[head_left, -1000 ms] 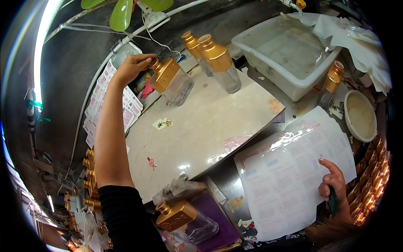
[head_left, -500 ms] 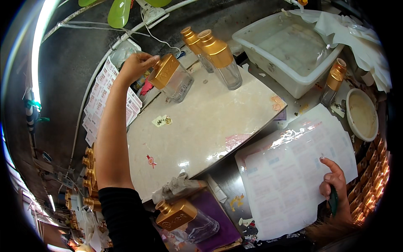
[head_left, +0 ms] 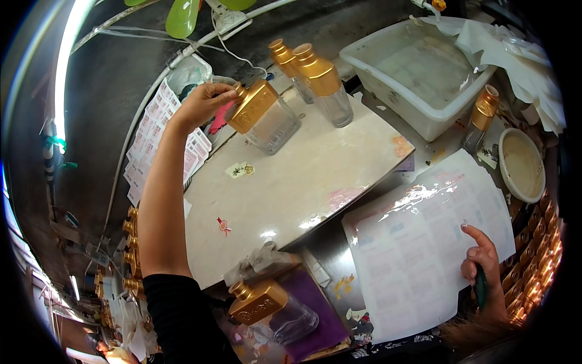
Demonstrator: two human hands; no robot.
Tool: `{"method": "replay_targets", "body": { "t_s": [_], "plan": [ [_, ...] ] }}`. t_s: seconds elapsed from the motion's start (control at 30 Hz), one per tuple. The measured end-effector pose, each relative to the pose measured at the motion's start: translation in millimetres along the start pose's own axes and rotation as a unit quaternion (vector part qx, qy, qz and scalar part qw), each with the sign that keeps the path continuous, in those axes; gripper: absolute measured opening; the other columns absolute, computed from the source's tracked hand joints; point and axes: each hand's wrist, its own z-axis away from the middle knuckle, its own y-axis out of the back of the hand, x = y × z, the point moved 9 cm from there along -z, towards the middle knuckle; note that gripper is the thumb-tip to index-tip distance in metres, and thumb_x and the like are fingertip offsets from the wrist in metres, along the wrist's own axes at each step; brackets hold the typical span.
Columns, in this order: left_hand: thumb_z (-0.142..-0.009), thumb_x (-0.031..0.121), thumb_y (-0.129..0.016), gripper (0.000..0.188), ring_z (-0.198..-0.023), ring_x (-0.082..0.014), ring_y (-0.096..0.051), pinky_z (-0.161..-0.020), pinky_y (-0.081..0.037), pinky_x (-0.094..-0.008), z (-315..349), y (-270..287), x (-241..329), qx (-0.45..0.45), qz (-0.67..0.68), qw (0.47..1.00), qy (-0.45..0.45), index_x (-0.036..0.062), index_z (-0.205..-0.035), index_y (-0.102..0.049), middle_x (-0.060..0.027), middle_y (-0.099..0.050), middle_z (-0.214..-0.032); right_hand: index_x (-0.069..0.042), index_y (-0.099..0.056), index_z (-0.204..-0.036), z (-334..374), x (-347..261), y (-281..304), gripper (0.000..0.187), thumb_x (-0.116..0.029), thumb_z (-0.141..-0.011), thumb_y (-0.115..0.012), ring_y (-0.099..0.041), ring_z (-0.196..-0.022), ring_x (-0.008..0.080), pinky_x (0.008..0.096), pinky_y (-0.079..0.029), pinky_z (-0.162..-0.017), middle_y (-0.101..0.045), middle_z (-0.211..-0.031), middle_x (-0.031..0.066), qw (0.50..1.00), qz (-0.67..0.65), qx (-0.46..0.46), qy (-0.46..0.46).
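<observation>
One far bottle (head_left: 264, 119) | likely fragile glass | left hand (head_left: 205, 105) pinches neck (head_left: 240, 91), sensibly | right hand (head_left: 484, 265) apparently round green tool (head_left: 481, 287)

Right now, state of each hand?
Left hand: closed, holding a gold-topped bottle by its neck.
Right hand: fingers partly curled, holding a green object.

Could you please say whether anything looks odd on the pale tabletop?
Yes: a red rosette sticker and a cream label lie like strays on the tabletop, and a pinkish patch blotches its pale surface.
</observation>
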Motion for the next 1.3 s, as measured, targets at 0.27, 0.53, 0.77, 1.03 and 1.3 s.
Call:
{"method": "replay_targets", "body": {
  "t_s": [0.27,0.53,0.77,1.03,1.3],
  "plan": [
    [-0.093,0.037,-0.059,0.038,-0.077,-0.0123,-0.058,-0.073,-0.046,-0.0284,23.9,1.2,25.8,0.057,-0.133,0.986,0.085,0.0012,-0.093,-0.071,-0.0046,-0.066,-0.08,0.003,-0.042,-0.134,6.4,2.4,-6.8,0.054,-0.001,-0.08,-0.04,-0.036,-0.029,0.0102,0.0231,-0.034,-0.033,-0.042,-0.043,0.0004,1.0,0.013,-0.021,0.006],
    [-0.09,0.038,-0.059,0.041,-0.063,-0.0187,-0.061,-0.063,-0.049,-0.0343,-5.7,-0.6,43.7,0.057,-0.236,0.97,0.018,-0.0012,-0.084,-0.071,-0.0133,-0.066,-0.07,0.003,-0.042,-0.135,14.4,1.5,-9.0,0.053,-0.002,-0.082,-0.043,-0.037,-0.03,0.0098,0.0225,-0.034,-0.034,-0.043,-0.044,0.0008,1.0,0.007,-0.014,0.004],
    [-0.089,0.048,-0.056,0.051,-0.06,-0.0246,-0.063,-0.064,-0.049,-0.0378,-27.9,8.5,21.2,0.09,-0.333,0.936,0.068,-0.0007,-0.084,-0.072,-0.0149,-0.066,-0.065,0.003,-0.041,-0.136,11.8,4.8,-4.7,0.054,-0.002,-0.082,-0.043,-0.037,-0.03,0.0097,0.0225,-0.034,-0.035,-0.044,-0.044,0.0009,1.0,0.009,-0.013,-0.004],
    [-0.09,0.059,-0.05,0.063,-0.077,-0.027,-0.064,-0.076,-0.048,-0.037,-30.7,23.3,5.8,0.081,-0.259,0.955,0.12,-0.0002,-0.092,-0.07,-0.019,-0.068,-0.083,0.002,-0.041,-0.136,6.4,4.7,-2.4,0.054,-0.002,-0.082,-0.043,-0.037,-0.03,0.0099,0.0228,-0.034,-0.034,-0.043,-0.044,0.001,1.0,0.012,-0.014,-0.003],
    [-0.097,0.039,-0.05,0.043,-0.087,-0.0155,-0.06,-0.083,-0.045,-0.0312,-22.9,11.3,4.8,0.019,-0.142,0.99,0.001,0.0013,-0.097,-0.07,-0.0106,-0.069,-0.092,0.001,-0.041,-0.136,5.6,5.0,-2.8,0.054,-0.001,-0.082,-0.042,-0.037,-0.03,0.0103,0.0233,-0.034,-0.033,-0.042,-0.044,0.001,1.0,0.014,-0.01,-0.007]
  ]
}}
